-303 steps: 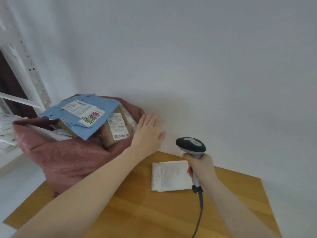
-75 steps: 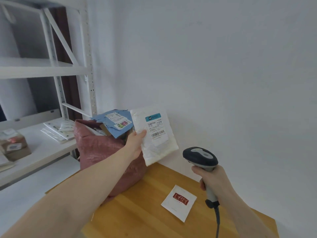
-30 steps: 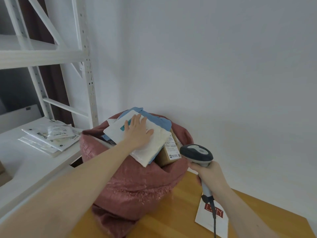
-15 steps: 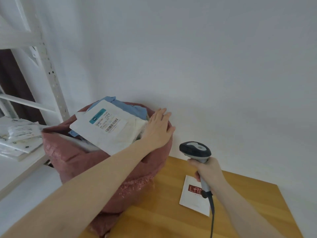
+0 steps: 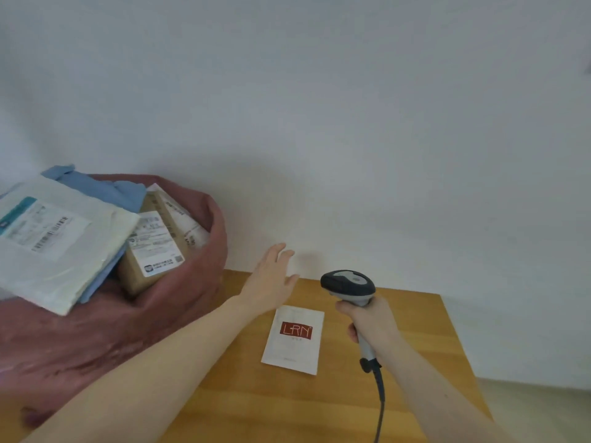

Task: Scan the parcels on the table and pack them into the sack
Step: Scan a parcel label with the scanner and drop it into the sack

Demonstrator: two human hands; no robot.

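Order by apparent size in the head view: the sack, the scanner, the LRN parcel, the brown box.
1. sack, largest by far
2. LRN parcel and brown box: similar, and the box is partly hidden, so unranked
3. scanner, smallest

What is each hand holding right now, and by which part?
The right hand grips the barcode scanner by its handle, below the head. The left hand is open over the table, holding nothing.
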